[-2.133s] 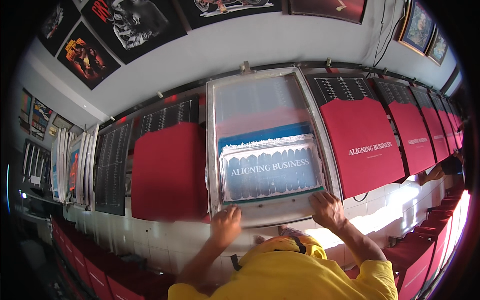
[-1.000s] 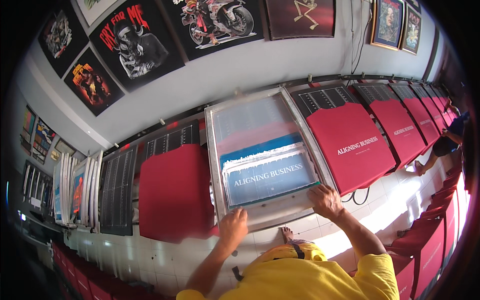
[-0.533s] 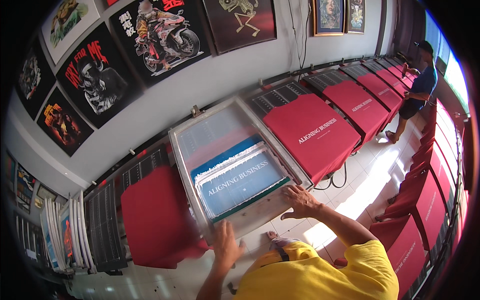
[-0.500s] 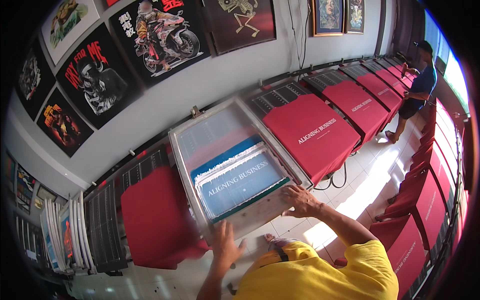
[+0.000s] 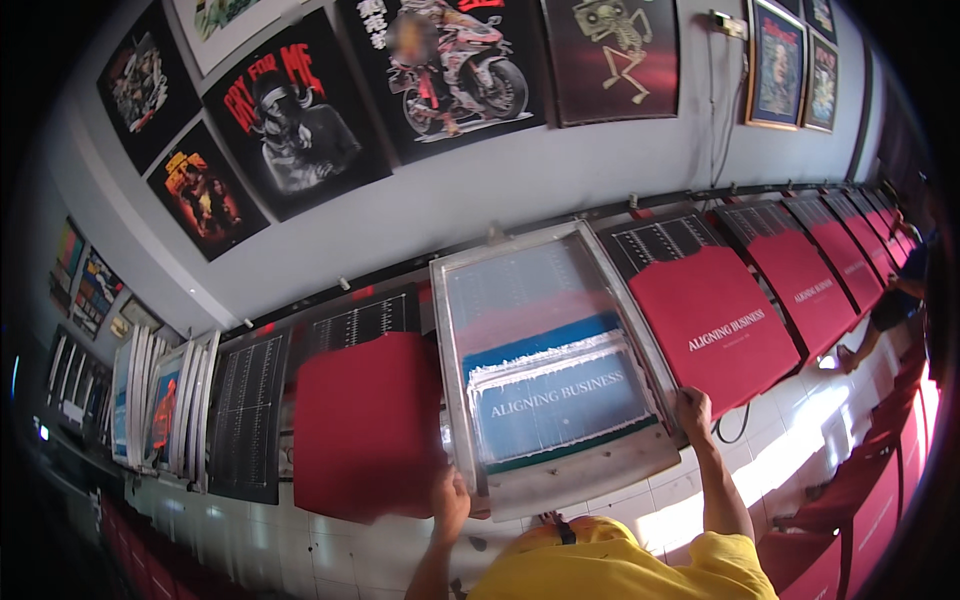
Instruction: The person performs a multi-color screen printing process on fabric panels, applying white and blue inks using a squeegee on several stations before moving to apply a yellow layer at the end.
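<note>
Screen frame (image 5: pixel 576 482) spans the middle board from its upper edge down past its lower one; whether it touches the cloth beneath is hard to tell. Through its mesh show a ruled board and red cloth, and lower down a blue panel (image 5: pixel 550 425) bears white lettering below a streaky white ink strip (image 5: pixel 545 362). The right hand (image 5: pixel 693 414) is closed, its fingers bent round the frame's right edge near the lower right corner, gripping it. The left hand (image 5: pixel 452 498) has curled fingers at the lower left corner, between the frame and a plain red shirt (image 5: pixel 367 425); I cannot tell which it touches or grips. That shirt covers its board except along the upper edge. Farther left lie a ruled black board (image 5: pixel 247 415) and upright stacked frames (image 5: pixel 196 410). On the right, a lettered red shirt (image 5: pixel 712 330) leaves its board's upper edge bare.
</note>
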Demonstrator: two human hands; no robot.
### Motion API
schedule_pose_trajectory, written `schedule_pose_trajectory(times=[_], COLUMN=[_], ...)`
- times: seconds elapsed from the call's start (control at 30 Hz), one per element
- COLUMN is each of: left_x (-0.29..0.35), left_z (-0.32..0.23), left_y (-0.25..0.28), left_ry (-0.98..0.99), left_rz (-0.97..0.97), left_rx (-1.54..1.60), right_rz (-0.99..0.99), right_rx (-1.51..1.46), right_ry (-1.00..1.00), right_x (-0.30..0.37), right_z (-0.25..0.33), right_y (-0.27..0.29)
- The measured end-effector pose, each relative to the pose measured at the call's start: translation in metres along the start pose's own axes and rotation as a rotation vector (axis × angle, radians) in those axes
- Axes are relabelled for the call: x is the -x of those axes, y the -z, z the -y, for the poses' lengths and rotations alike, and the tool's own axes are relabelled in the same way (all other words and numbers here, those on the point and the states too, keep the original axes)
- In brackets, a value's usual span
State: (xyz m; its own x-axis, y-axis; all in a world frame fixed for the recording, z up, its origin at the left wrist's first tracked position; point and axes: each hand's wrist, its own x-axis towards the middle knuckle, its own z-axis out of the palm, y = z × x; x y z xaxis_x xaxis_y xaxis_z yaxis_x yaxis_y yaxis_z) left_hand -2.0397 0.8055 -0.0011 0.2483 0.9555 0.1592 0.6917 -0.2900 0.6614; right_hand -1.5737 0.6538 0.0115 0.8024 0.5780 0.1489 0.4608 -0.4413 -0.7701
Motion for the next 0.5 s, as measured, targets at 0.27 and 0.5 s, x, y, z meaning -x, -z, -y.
schedule_pose_trajectory(times=[0.27,0.5], left_x=[-0.009,-0.029], left_z=[0.015,0.012], left_y=[-0.014,0.002], left_ry=[0.017,0.335], left_rz=[-0.069,0.318], left_rx=[0.107,0.095], right_rz=[-0.037,-0.011], right_rx=[0.019,0.047], right_ry=[0.062,-0.043], right_x=[-0.015,-0.023], right_z=[-0.012,-0.024], right_y=[-0.017,-0.022])
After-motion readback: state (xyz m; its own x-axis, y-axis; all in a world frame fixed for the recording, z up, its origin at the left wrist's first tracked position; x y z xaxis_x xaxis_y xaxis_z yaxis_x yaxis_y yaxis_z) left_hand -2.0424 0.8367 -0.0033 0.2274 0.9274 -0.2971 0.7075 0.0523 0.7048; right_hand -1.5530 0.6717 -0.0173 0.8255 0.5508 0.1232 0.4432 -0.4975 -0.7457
